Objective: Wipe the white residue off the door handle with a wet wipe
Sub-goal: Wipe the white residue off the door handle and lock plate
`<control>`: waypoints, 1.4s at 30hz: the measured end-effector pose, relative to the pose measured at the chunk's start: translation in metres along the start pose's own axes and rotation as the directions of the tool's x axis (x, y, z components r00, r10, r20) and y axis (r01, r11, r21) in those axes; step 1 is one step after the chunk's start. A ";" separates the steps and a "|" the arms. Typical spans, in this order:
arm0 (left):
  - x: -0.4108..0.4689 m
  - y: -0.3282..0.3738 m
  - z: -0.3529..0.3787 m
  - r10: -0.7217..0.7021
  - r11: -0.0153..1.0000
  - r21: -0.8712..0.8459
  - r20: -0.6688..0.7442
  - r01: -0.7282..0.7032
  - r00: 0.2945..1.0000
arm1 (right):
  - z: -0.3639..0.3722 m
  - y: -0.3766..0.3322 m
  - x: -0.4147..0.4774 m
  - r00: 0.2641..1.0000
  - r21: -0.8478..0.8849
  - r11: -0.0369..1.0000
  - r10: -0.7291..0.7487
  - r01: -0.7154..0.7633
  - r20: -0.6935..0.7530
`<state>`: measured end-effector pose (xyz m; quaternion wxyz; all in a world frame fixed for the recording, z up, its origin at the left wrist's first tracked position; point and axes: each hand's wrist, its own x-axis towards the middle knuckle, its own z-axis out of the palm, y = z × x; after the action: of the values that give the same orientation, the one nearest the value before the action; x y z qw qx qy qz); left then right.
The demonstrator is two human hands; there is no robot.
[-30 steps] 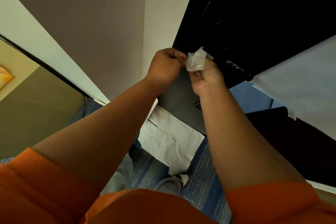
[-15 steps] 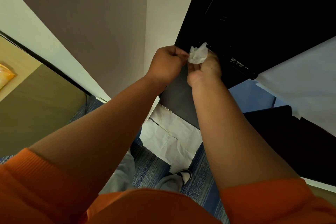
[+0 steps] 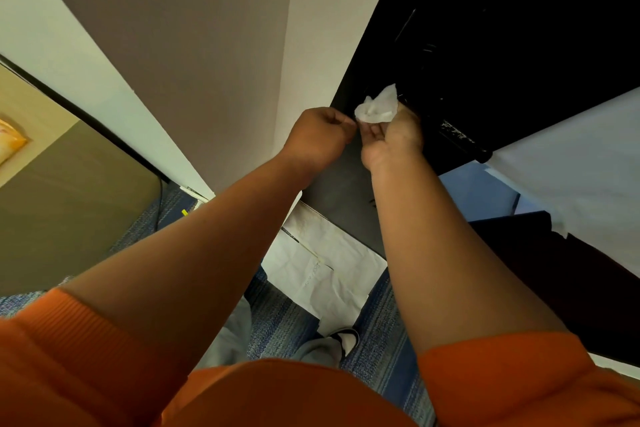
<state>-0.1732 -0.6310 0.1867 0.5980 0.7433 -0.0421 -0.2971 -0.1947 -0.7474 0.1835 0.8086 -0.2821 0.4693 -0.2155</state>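
A crumpled white wet wipe (image 3: 378,107) sticks up from my right hand (image 3: 393,140), whose fingers pinch it from below. My left hand (image 3: 320,137) is closed beside it, its fingertips touching the wipe's lower left edge. Both hands are raised in front of the black door (image 3: 502,28). The dark lever door handle (image 3: 457,137) runs down to the right of my right hand and carries flecks of white residue along its top. The wipe is just left of the handle's near end; whether it touches the handle I cannot tell.
A white paper sheet (image 3: 571,163) hangs on the door to the right of the handle. Beige walls (image 3: 207,45) meet in a corner on the left. White paper (image 3: 329,270) lies on the blue striped carpet (image 3: 284,322) by my shoe (image 3: 346,338).
Both hands stayed together at the handle's near end. The wipe has been bunched and pushed further up out of my right hand.
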 end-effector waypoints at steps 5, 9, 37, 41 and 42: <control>-0.006 -0.005 0.012 -0.063 0.998 0.026 0.066 0.062 0.996 | -0.016 -0.006 -0.014 0.998 0.072 0.997 0.019 -0.023 0.063; -0.008 -0.005 0.024 -0.196 0.974 -0.100 0.064 0.202 0.979 | -0.033 0.003 -0.016 0.997 -0.004 1.000 -0.015 0.015 0.074; 0.034 0.023 0.077 -0.462 0.406 -0.814 0.209 0.415 0.862 | -0.082 -0.010 0.002 0.985 -0.440 0.889 -0.055 0.123 0.165; 0.026 0.028 0.083 -0.441 0.381 -0.859 0.155 0.341 0.884 | -0.080 -0.013 0.000 0.988 -0.431 0.897 -0.034 0.098 0.152; 0.025 0.024 0.083 -0.400 0.540 -0.802 0.023 0.256 0.916 | -0.080 -0.013 0.000 0.989 -0.427 0.900 -0.025 0.087 0.148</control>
<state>-0.1861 -0.7204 0.1899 0.7982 0.4176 0.2828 -0.3295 -0.2664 -0.7775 0.1606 0.7502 -0.4818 0.4395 -0.1091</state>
